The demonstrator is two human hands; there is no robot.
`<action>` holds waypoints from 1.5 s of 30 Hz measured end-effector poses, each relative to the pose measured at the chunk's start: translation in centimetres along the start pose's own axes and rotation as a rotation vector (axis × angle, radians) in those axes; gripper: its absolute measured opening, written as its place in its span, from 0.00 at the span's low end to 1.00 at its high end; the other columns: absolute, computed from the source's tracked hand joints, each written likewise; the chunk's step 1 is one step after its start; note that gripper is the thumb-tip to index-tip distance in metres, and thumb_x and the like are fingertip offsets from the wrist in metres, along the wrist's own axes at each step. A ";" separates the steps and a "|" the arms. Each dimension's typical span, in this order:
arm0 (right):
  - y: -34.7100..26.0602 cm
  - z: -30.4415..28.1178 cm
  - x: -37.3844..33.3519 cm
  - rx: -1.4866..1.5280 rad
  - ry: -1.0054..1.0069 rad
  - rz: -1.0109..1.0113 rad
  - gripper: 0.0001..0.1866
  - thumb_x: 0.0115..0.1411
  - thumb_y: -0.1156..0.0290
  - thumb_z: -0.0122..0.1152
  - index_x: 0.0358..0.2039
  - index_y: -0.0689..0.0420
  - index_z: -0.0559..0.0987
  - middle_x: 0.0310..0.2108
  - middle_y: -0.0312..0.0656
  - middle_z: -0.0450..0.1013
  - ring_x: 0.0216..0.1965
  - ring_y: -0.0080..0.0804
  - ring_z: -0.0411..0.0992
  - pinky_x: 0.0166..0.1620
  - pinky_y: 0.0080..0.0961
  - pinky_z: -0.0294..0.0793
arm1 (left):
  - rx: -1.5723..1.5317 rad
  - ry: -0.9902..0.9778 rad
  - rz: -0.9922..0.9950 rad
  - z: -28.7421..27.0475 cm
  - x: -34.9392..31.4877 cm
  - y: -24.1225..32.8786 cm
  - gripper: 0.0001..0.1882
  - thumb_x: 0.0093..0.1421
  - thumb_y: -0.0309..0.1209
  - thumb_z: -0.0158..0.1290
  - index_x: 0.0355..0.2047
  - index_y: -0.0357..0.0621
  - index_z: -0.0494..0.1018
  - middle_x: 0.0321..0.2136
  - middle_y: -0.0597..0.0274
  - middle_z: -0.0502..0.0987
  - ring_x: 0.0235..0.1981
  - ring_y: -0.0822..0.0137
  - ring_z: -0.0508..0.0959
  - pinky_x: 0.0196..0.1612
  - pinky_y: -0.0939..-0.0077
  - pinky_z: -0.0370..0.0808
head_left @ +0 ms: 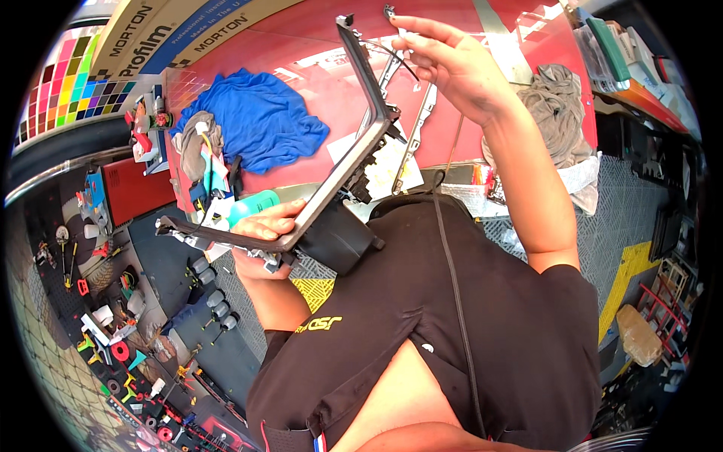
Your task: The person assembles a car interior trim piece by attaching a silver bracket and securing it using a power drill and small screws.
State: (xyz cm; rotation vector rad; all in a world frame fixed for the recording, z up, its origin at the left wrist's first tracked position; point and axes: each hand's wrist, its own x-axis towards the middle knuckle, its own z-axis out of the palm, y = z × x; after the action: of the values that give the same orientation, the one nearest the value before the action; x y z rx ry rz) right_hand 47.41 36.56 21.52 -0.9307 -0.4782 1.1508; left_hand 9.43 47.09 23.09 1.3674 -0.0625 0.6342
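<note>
A black angular trim frame [337, 177], with bends and a box-like black housing [340, 237] at its lower side, is held up in front of my chest. My left hand [265, 230] is closed around its lower left corner, fingers on top and the palm below. My right hand [456, 68] is raised near the frame's upper end, index finger stretched and thumb close to it. Its fingertips appear to pinch a thin silver trim strip [416, 139] with clips along it, partly hidden by the fingers. A thin dark strand [403, 64] curves beside them.
Behind the frame is a red panel surface [346, 90] bearing a blue cloth [263, 120], a grey cloth [553, 105] and a turquoise cylinder [254, 206]. Long cardboard boxes [181, 34] lie at the far left. Tools and a red bin [132, 187] stand lower left.
</note>
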 end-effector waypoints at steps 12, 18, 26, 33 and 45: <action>-2.5 0.4 0.7 -0.577 0.012 -0.085 0.17 0.65 0.64 0.66 0.49 0.60 0.84 0.35 0.28 0.79 0.34 0.13 0.71 0.38 0.15 0.67 | -0.011 -0.191 -0.045 -0.9 1.4 -2.9 0.33 0.44 0.18 0.68 0.53 0.42 0.74 0.53 0.50 0.81 0.62 0.33 0.71 0.65 0.32 0.65; -3.9 1.1 1.0 -0.843 0.106 -0.013 0.17 0.64 0.60 0.67 0.46 0.60 0.85 0.36 0.30 0.79 0.37 0.11 0.71 0.39 0.13 0.67 | -0.060 -0.170 -0.033 -1.1 1.1 -3.6 0.33 0.43 0.19 0.69 0.53 0.41 0.75 0.53 0.49 0.81 0.63 0.32 0.70 0.65 0.30 0.63; -9.2 6.1 0.3 -1.301 0.177 0.146 0.20 0.57 0.52 0.68 0.36 0.59 0.87 0.28 0.41 0.80 0.32 0.26 0.77 0.39 0.25 0.75 | -0.054 -0.146 -0.030 -1.5 0.9 -3.9 0.32 0.42 0.19 0.69 0.51 0.40 0.76 0.51 0.48 0.82 0.61 0.32 0.71 0.64 0.30 0.65; -10.0 7.1 1.9 -1.346 0.080 0.165 0.20 0.55 0.55 0.68 0.30 0.62 0.85 0.22 0.43 0.77 0.27 0.29 0.76 0.34 0.29 0.74 | -0.085 -0.156 -0.032 -2.0 0.8 -3.9 0.32 0.41 0.19 0.70 0.51 0.41 0.77 0.51 0.47 0.82 0.61 0.32 0.72 0.63 0.31 0.65; -10.9 7.1 3.3 -1.413 -0.093 0.165 0.18 0.53 0.56 0.68 0.26 0.62 0.83 0.20 0.41 0.76 0.25 0.26 0.74 0.31 0.27 0.73 | -0.105 -0.190 -0.001 -2.8 0.8 -4.3 0.32 0.43 0.20 0.70 0.52 0.41 0.76 0.52 0.47 0.81 0.61 0.32 0.72 0.63 0.32 0.66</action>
State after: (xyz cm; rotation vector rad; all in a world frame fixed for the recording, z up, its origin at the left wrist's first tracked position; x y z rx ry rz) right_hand 49.38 41.07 34.01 -2.1411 -1.3793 0.8990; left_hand 11.15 49.72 18.92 1.3227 -0.2442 0.4915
